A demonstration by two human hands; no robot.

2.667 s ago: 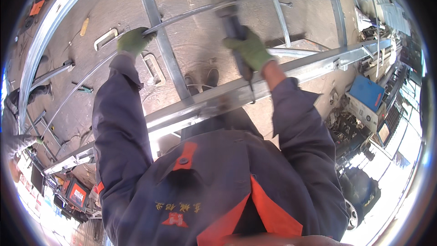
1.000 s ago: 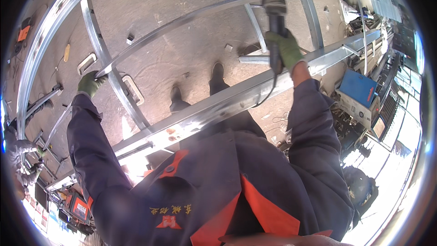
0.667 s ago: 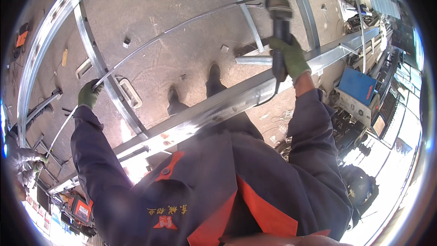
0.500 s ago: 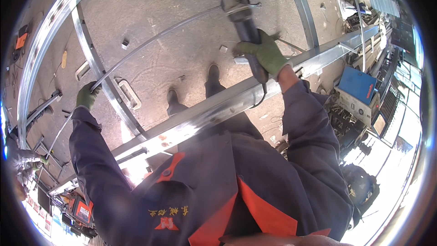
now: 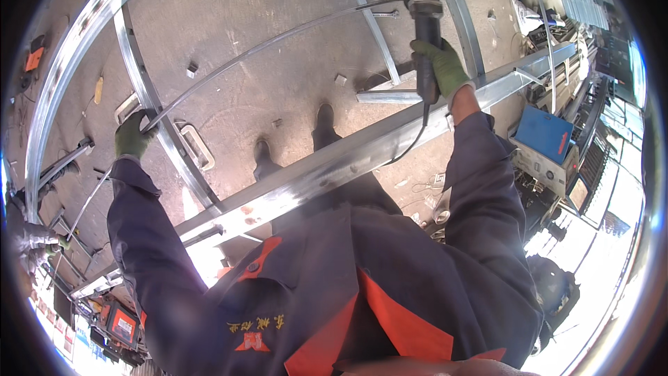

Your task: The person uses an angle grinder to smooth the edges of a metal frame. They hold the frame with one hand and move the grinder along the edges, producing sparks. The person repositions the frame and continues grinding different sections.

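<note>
Now that the angle grinder (image 5: 424, 35) has swung back from over the middle of the frame, where it was half a second ago, you have its head right at the far end of the thin curved rod (image 5: 278, 40), which suggests the cut or grind belongs there. Your right hand (image 5: 440, 69), gloved green, is wrapped fully around the grinder's body, while your left hand (image 5: 133, 136) stays closed on the rod's near end where it meets the galvanised upright (image 5: 163, 132). Beneath both, the long steel beam (image 5: 348, 160) crosses in front of your legs, with the concrete floor (image 5: 278, 90) below.
</note>
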